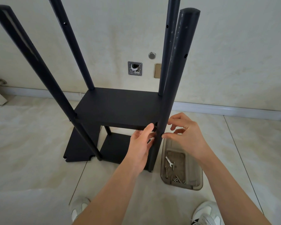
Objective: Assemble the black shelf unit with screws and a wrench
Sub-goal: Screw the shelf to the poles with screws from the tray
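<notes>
On the tiled floor the black four-post shelf unit stands half-built, two boards fitted, a loose black board waiting; left hand steadies the middle shelf's corner with straight fingers, right hand pinches at the near right black round post, a screw unseen.

Four black round posts standing upright. Three black shelf boards: one mid-level, one at base, one loose, leaning at left. One clear plastic tray. One small flat wrench in tray. Several screws, exact count unclear. Two hands: left hand, right hand. Two white shoes.
</notes>
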